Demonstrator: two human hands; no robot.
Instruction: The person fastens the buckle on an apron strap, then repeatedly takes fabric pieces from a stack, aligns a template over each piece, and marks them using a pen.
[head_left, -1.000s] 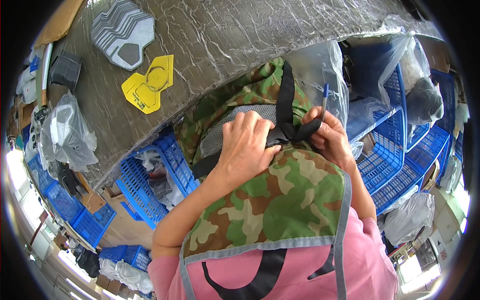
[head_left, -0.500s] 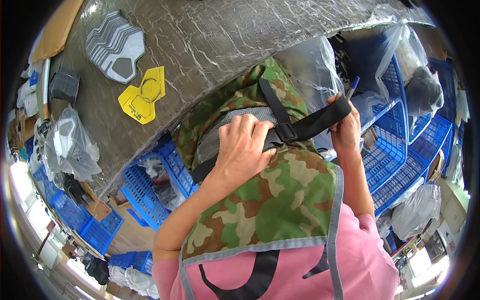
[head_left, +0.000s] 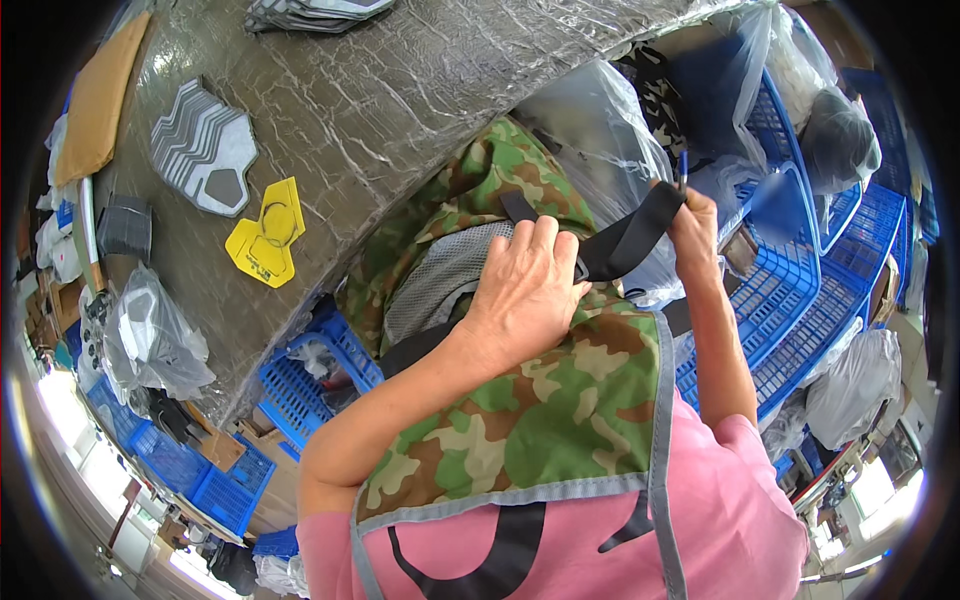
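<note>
A camouflage fabric piece (head_left: 530,170) with a grey mesh panel (head_left: 440,280) lies across my front, against the table edge. Wide black webbing (head_left: 640,235) runs over it through a buckle (head_left: 582,268), of which only an edge shows. My left hand (head_left: 530,290) is closed over this buckle, its palm side hidden. Held up to the right, the webbing is folded over in the pinched fingers of my right hand (head_left: 695,230). A blue pen (head_left: 683,168) sticks up from that same hand. A thinner black strap (head_left: 517,206) shows just above my left fingers.
On the silvery table (head_left: 400,110) lie a fanned stack of grey cut pieces (head_left: 203,150) and a yellow template (head_left: 268,235). Blue plastic baskets (head_left: 790,270) with clear bags stand at the right; another basket (head_left: 300,395) sits under the table edge. My camouflage apron (head_left: 520,420) has grey trim.
My left hand has shifted right along the webbing and now covers most of the buckle. My right hand still grips the webbing, a little lower. The view has shifted, showing more of the far table.
</note>
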